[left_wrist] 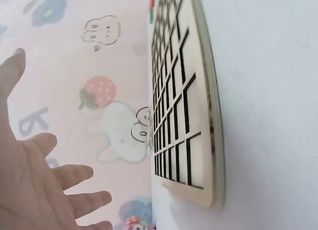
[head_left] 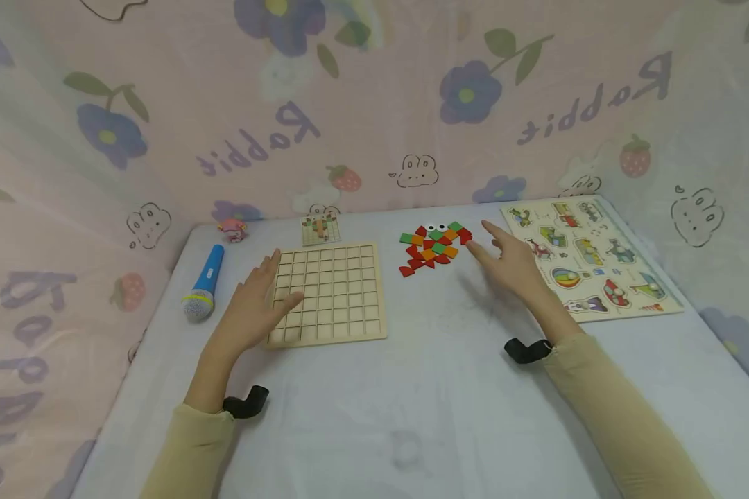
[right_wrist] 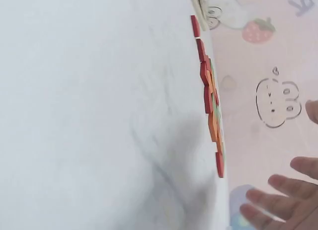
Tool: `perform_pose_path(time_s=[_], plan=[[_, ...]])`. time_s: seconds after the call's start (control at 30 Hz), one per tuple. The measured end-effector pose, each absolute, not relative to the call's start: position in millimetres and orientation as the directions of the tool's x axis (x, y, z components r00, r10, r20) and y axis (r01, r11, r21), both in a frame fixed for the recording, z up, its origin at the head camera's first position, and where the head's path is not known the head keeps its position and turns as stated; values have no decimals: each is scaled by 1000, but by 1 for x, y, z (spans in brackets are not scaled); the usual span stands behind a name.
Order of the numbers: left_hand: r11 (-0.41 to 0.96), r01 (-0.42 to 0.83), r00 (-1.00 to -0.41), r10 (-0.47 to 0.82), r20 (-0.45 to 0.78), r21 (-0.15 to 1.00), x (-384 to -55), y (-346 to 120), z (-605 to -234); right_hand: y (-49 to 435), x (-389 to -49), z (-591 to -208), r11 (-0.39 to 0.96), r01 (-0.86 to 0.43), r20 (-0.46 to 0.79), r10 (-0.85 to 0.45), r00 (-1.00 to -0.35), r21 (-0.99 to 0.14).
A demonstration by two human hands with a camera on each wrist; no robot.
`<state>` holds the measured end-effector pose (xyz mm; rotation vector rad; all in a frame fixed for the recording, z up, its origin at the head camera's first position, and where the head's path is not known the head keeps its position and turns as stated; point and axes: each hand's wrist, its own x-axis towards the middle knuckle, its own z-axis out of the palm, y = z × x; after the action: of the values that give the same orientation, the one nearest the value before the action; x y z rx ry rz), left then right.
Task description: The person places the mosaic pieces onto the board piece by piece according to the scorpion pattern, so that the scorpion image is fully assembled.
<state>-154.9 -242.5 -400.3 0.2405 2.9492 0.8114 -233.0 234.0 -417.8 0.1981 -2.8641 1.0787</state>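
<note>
A square wooden grid board (head_left: 327, 294) with rows of shallow cells lies on the table. My left hand (head_left: 252, 308) hovers over its left edge, fingers spread and holding nothing; in the left wrist view the palm (left_wrist: 30, 185) is apart from the board (left_wrist: 181, 106). A pile of red, orange and green flat pieces (head_left: 433, 248), with two googly-eye discs (head_left: 437, 227), lies right of the board. Just right of that pile hangs my right hand (head_left: 508, 260), its fingers extended and nothing in them. The right wrist view shows the pieces (right_wrist: 211, 98) edge-on, away from the fingers.
A picture card (head_left: 320, 229) lies behind the board. At the left are a blue toy microphone (head_left: 204, 284) and a small pink figurine (head_left: 232, 229). A wooden picture puzzle board (head_left: 589, 256) lies at the right. Printed cloth (head_left: 374, 104) rises behind the table.
</note>
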Motion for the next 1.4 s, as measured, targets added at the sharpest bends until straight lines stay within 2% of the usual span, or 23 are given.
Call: perform_pose_path(time_s=[0.1, 0.23, 0.4, 0.6, 0.73, 0.9, 1.03, 1.2, 1.4], plan=[[769, 91, -985, 163, -56, 632, -152, -251, -400, 234, -244, -425, 646, -145, 143, -55, -988, -749], [709, 10, -984, 131, -118, 705, -146, -259, -405, 232, -256, -433, 595, -113, 131, -12, -991, -796], [656, -30, -987, 101, -127, 754, -140, -265, -416, 229, -271, -439, 549, -65, 96, 29, -995, -834], [623, -55, -994, 37, -99, 780, -138, -269, -429, 228, -284, -446, 468, 46, -18, 64, -998, -883], [635, -84, -991, 26, -130, 768, -138, -273, -437, 231, -291, -455, 457, 72, -24, 110, -994, -887], [709, -71, -983, 69, -169, 702, -138, -274, -446, 235, -295, -470, 550, -21, 101, 116, -988, -835], [747, -18, -979, 121, -162, 664, -137, -272, -457, 238, -295, -481, 667, -127, 197, 30, -980, -734], [768, 57, -978, 172, -120, 638, -135, -269, -467, 238, -296, -488, 742, -187, 234, -42, -971, -644], [801, 106, -977, 194, -88, 589, -133, -268, -470, 235, -298, -488, 742, -206, 261, -43, -964, -638]])
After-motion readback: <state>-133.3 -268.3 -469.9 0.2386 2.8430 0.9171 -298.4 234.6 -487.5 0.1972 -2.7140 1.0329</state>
